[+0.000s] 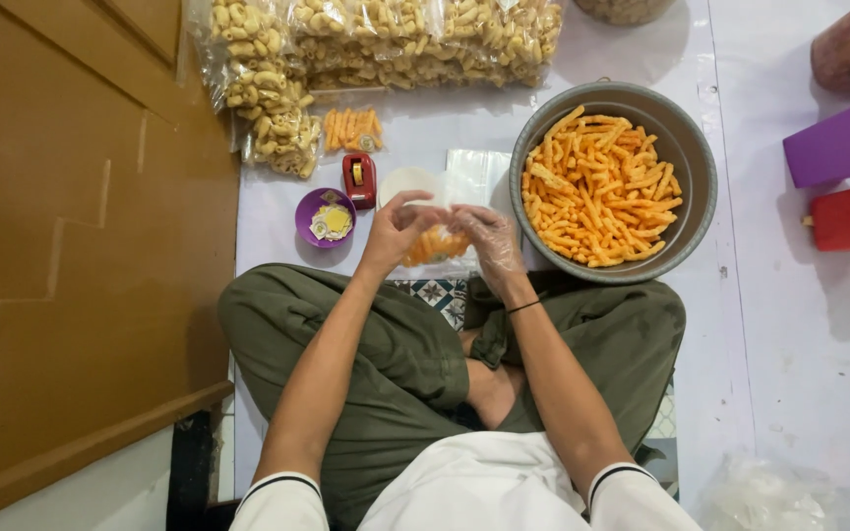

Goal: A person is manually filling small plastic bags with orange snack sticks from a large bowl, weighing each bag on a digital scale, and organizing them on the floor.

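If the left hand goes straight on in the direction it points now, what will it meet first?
The left hand points up and slightly right, holding a small bag of orange sticks. Straight on, it would probably first meet the white round lid-like piece just beyond its fingertips, though depth is unclear.

Both hands, the left hand (393, 231) bare and the right hand (489, 239) gloved, gripped a small snack bag (432, 244) beside the metal basin (693, 162) of orange sticks (599, 187).
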